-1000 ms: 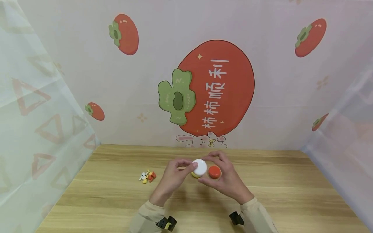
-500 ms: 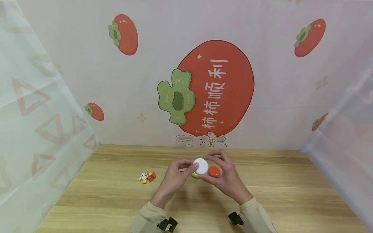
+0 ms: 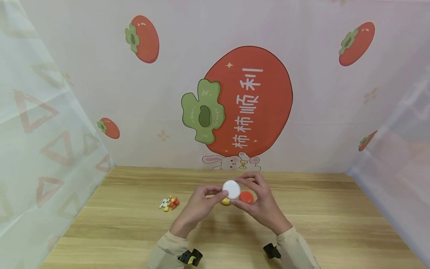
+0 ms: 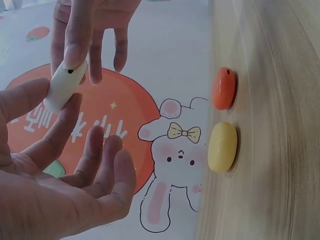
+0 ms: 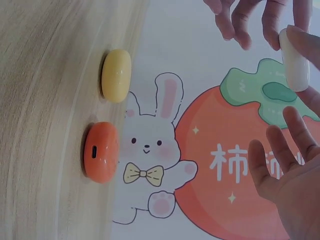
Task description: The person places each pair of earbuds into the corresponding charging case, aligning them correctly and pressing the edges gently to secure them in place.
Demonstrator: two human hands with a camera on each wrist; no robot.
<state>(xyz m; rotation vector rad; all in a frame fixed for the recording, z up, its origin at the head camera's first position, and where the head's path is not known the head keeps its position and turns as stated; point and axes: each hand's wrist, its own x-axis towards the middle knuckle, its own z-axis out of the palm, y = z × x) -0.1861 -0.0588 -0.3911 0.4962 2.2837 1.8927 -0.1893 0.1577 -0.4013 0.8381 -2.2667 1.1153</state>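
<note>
A round white case [image 3: 231,189] is held up off the table [image 3: 312,239], pinched at its rim by both the left hand [image 3: 199,206] and the right hand [image 3: 263,204], each grip narrow around it. I'd guess it is light, stiff and, being glossy, a little slippery, so the opposite edges seem the best hold. Partly hidden beneath the white case sits a yellow case [image 3: 226,201]; to its right, a red case [image 3: 246,197]; well to its left, a cluster of small earbuds [image 3: 169,203].
</note>
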